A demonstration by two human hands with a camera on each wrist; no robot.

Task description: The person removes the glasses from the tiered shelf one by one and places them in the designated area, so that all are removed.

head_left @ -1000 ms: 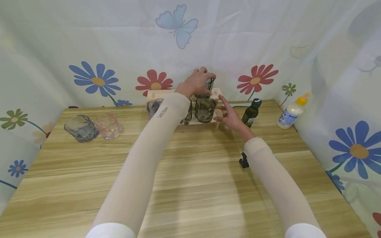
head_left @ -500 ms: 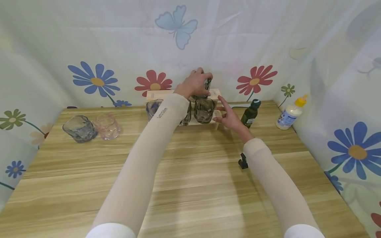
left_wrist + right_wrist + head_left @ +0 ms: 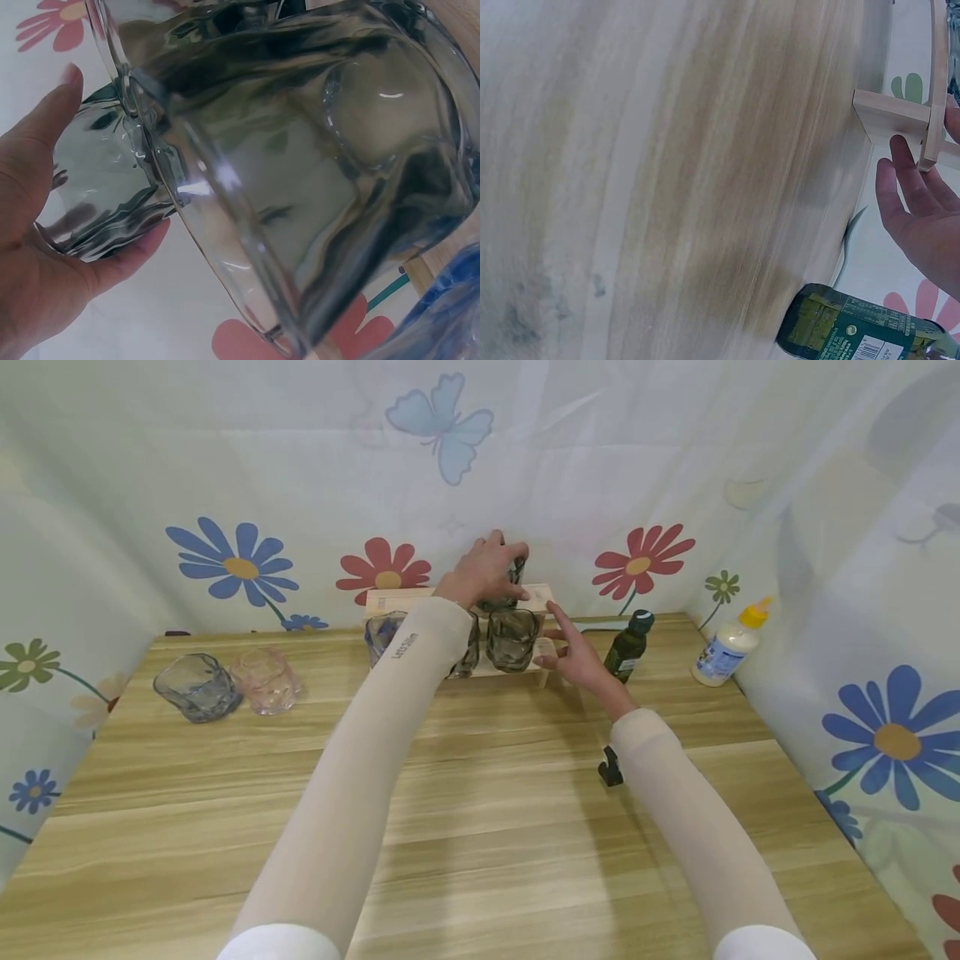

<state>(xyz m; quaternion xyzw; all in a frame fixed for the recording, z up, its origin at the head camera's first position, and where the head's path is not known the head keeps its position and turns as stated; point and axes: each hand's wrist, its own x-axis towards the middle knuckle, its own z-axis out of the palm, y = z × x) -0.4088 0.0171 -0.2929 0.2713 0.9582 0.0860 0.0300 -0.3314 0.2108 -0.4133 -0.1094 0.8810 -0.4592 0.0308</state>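
My left hand grips a smoky grey glass by its sides, at the upper tier of a small two-tier wooden rack. Whether the glass rests on the board is hidden by the hand. At the rack's right end my right hand has its fingers about the end of a board, as the right wrist view shows. On the lower tier stand a dark grey glass, another grey glass partly behind my left sleeve, and a bluish glass. One of these lower glasses looms large in the left wrist view.
A blue-grey glass and a pink glass stand at the table's left. Right of the rack are a dark green bottle and a white bottle with a yellow cap. A small black object lies beside my right sleeve.
My left hand has shifted slightly left along the upper tier with the grey glass. My right hand stays at the rack's end. The whole view has drifted a little.
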